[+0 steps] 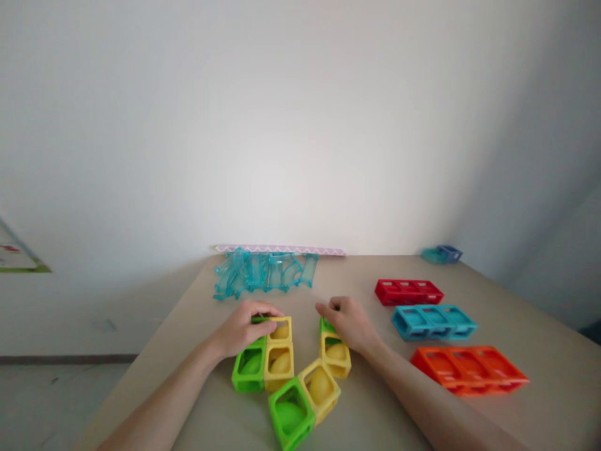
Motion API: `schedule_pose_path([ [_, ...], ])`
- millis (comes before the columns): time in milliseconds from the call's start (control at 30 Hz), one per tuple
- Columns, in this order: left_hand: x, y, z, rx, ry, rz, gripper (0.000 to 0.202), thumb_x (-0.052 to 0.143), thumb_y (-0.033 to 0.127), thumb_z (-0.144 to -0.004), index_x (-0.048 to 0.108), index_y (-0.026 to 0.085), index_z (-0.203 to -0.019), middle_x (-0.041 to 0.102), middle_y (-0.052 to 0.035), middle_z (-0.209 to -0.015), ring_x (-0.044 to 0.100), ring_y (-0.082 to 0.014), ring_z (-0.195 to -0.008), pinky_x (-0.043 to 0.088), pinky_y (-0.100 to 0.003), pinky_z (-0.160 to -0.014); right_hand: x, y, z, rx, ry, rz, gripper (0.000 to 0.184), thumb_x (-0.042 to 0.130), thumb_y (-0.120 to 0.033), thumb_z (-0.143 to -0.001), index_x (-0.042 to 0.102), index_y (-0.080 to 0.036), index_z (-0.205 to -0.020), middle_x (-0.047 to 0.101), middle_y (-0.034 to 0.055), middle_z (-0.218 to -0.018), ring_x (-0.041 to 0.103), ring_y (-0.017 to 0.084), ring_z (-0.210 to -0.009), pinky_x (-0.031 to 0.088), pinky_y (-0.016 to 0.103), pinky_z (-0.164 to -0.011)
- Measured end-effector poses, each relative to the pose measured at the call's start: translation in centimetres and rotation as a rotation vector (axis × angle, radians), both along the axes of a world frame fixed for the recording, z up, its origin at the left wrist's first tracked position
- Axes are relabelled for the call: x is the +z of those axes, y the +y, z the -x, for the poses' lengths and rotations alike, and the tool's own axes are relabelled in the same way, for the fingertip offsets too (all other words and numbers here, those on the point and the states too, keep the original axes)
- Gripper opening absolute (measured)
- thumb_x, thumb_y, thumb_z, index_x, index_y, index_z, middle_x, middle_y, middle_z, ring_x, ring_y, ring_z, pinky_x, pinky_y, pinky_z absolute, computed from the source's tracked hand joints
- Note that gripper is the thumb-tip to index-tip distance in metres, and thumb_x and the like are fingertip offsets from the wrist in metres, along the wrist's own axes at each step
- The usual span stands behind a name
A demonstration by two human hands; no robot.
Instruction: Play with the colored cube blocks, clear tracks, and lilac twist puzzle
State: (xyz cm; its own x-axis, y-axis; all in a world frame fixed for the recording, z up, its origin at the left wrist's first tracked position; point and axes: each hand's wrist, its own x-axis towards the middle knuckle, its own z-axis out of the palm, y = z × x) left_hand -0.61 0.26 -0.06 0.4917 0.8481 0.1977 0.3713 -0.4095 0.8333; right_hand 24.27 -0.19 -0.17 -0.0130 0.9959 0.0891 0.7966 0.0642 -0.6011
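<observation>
My left hand (246,327) is closed around the far end of a cluster of hollow cube blocks, yellow ones (278,362) on its right side and green ones (249,364) on its left. Fingers of my right hand (348,322) grip a mostly hidden green cube block (327,326). That block adjoins a yellow cube block (335,354), with another yellow one (320,387) and a green one (292,413) running slantwise toward me. Curved shapes sit inside several cubes. Near me, the green cube's corner comes close to the left cluster; I cannot tell whether they touch.
Three hollow block rows, red (408,292), blue (434,322) and orange (469,369), lie at the right. Translucent teal track pieces (263,274) are heaped at the back, before a pale purple patterned strip (282,249). A dark blue block (449,254) sits in the far right corner.
</observation>
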Motion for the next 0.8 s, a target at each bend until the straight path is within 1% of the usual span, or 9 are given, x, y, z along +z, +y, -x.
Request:
schedule_pose_path([
  [100,0.0,0.0,0.0,0.002,-0.006,0.001,0.020,0.062,0.026,-0.078,0.076,0.022,-0.092,0.074,-0.0051,-0.094,0.066,-0.0245,-0.088,0.046,-0.033,-0.078,-0.2,0.1,0.0,-0.080,0.073,-0.008,0.047,0.039,-0.051,-0.088,0.046,-0.020,-0.054,0.046,-0.0001,-0.053,0.046,0.014,-0.055,0.027,0.025,-0.051],
  [200,-0.1,0.0,0.0,0.003,-0.018,0.014,0.021,0.062,0.026,-0.078,0.076,0.021,-0.092,0.074,-0.0050,-0.094,0.066,-0.0243,-0.087,0.047,-0.032,-0.077,-0.5,0.4,0.2,-0.126,0.153,-0.018,0.048,0.033,-0.053,-0.090,0.044,-0.021,-0.055,0.048,0.0011,-0.054,0.047,0.016,-0.056,0.028,0.026,-0.053],
  [400,0.1,0.0,0.0,-0.010,0.027,0.035,0.023,0.060,0.027,-0.079,0.075,0.016,-0.094,0.073,-0.0061,-0.095,0.064,-0.0215,-0.087,0.044,-0.028,-0.077,-2.1,1.0,0.4,-0.163,0.365,-0.065,0.050,0.027,-0.058,-0.089,0.047,-0.021,-0.064,0.055,0.0027,-0.062,0.052,0.019,-0.063,0.035,0.028,-0.057],
  [500,0.2,-0.1,0.0,-0.011,0.040,0.033,0.024,0.060,0.027,-0.079,0.074,0.015,-0.094,0.073,-0.0062,-0.095,0.063,-0.0207,-0.088,0.043,-0.027,-0.077,-2.9,1.3,0.6,-0.155,0.489,-0.094,0.051,0.029,-0.063,-0.087,0.049,-0.020,-0.068,0.056,0.0026,-0.064,0.054,0.019,-0.065,0.039,0.028,-0.058],
  [600,0.2,-0.1,0.0,-0.017,0.047,0.030,0.024,0.059,0.027,-0.079,0.074,0.015,-0.094,0.073,-0.0059,-0.094,0.063,-0.0203,-0.087,0.042,-0.026,-0.075,-3.3,1.4,0.8,-0.131,0.608,-0.119,0.052,0.031,-0.066,-0.086,0.050,-0.020,-0.071,0.058,0.0018,-0.066,0.055,0.019,-0.066,0.042,0.028,-0.059],
  [700,0.1,-0.1,0.1,-0.014,0.049,0.027,0.024,0.059,0.026,-0.079,0.074,0.015,-0.094,0.073,-0.0054,-0.091,0.062,-0.0191,-0.084,0.042,-0.026,-0.072,-3.3,1.3,0.8,-0.122,0.705,-0.137,0.050,0.034,-0.065,-0.086,0.052,-0.020,-0.075,0.059,0.0015,-0.070,0.056,0.019,-0.068,0.043,0.027,-0.060],
  [800,0.2,-0.1,0.1,-0.002,0.054,0.028,0.023,0.059,0.027,-0.079,0.074,0.014,-0.092,0.072,-0.0050,-0.089,0.062,-0.0184,-0.082,0.041,-0.025,-0.071,-3.0,1.1,0.7,-0.111,0.769,-0.130,0.049,0.038,-0.065,-0.085,0.055,-0.020,-0.078,0.061,0.0026,-0.073,0.056,0.018,-0.067,0.044,0.026,-0.058],
])
